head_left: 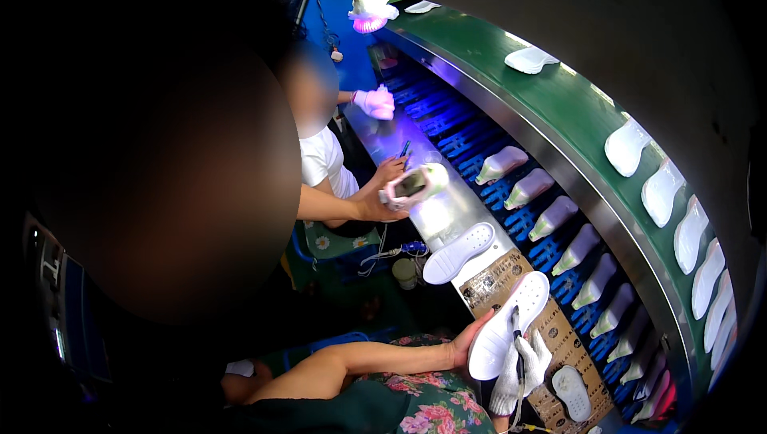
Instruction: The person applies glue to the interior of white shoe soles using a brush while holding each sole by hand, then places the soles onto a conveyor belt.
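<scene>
My left hand (464, 345), bare, grips a white shoe sole (489, 344) by its left edge, holding it tilted above the bench. The sole has small round holes in its upper part. In a white knit glove, my right hand (521, 368) closes round a slim dark pen-like tool (520, 348) with a pale cord hanging below. The tool's tip reaches the face of the sole around its middle; whether it touches is hard to tell. Another white sole (459, 253) rests on the metal bench beyond. A greyish-white sole (570, 393) lies right of my glove.
Brown cardboard (511, 269) covers the near bench. To the right, a blue-slatted conveyor (545, 255) carries several shoe uppers (577, 248); behind it, a green belt (587, 102) bears white soles. At left, a co-worker's hand (375, 207) holds a shoe (417, 185). A lamp (370, 14) hangs beyond.
</scene>
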A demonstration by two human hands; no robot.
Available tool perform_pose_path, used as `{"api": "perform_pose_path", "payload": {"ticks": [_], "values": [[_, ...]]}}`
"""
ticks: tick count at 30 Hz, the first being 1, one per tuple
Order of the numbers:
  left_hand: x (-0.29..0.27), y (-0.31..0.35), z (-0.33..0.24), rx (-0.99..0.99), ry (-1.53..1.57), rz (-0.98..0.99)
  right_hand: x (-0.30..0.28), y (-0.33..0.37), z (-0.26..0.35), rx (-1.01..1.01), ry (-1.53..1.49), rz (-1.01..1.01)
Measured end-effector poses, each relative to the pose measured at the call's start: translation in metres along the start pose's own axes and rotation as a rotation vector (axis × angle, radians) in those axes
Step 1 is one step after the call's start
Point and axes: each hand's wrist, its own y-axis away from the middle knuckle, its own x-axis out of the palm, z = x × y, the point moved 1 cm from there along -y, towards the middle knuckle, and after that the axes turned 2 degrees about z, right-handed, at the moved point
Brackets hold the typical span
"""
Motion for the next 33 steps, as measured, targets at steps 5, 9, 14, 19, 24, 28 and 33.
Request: {"api": "perform_pose_path", "payload": {"ticks": [5, 9, 14, 19, 24, 28, 33], "values": [[0.003, 0.005, -0.004, -0.013, 0.041, 0.038, 0.004, -0.004, 0.003, -0.03, -0.005, 0.007], [0.014, 0.007, -0.001, 0.04, 0.019, -0.02, 0.008, 0.002, 0.0, 0.02, -0.046, -0.017], [0.012, 0.006, -0.003, 0.01, 0.017, 0.011, 0.007, 0.004, 0.007, 0.095, 0.03, 0.005], [0.004, 0.006, -0.002, -0.054, 0.069, -0.047, 0.005, 0.006, 0.011, 0.131, 0.037, 0.001], [0.01, 0.006, -0.006, -0.116, 0.272, 0.306, 0.011, -0.002, 0.006, -0.021, -0.028, -0.075], [-0.014, 0.015, -0.013, 0.006, 0.05, -0.017, 0.03, -0.018, 0.044, 0.065, 0.052, -0.1], [-0.015, 0.018, -0.021, 0.022, 0.044, -0.037, 0.033, -0.022, 0.043, 0.003, 0.043, -0.062]]}}
